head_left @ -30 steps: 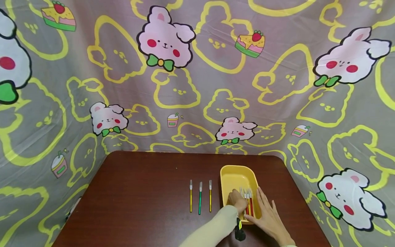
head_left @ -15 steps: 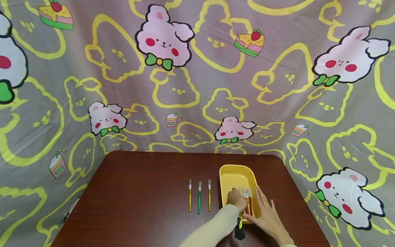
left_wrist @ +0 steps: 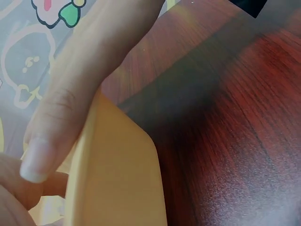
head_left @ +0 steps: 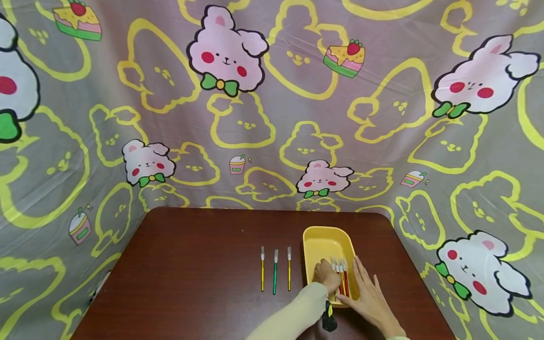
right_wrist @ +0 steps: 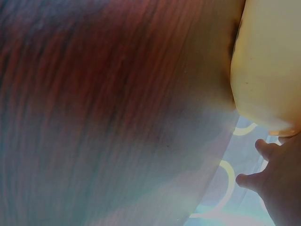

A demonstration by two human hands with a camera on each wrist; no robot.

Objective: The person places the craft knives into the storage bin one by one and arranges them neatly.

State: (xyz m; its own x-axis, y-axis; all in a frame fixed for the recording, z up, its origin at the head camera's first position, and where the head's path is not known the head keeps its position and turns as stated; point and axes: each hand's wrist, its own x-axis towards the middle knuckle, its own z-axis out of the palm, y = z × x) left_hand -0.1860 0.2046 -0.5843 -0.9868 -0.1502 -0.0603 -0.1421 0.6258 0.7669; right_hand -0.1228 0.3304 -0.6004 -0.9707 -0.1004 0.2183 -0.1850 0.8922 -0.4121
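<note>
A yellow tray stands on the right part of the table, holding several slim pen-like tools with pale tips, some red and some yellow. My left hand reaches into it with bent fingers, right beside these tools; whether it pinches one I cannot tell. In the left wrist view its thumb lies over the rim of the tray wall. My right hand lies along the tray's right side, fingers straight and spread, thumb across the near corner. The right wrist view catches part of that hand below the tray.
Left of the tray, a yellow tool, a green one and another yellow one lie parallel on the dark brown table. A patterned cloth hangs around the back and sides.
</note>
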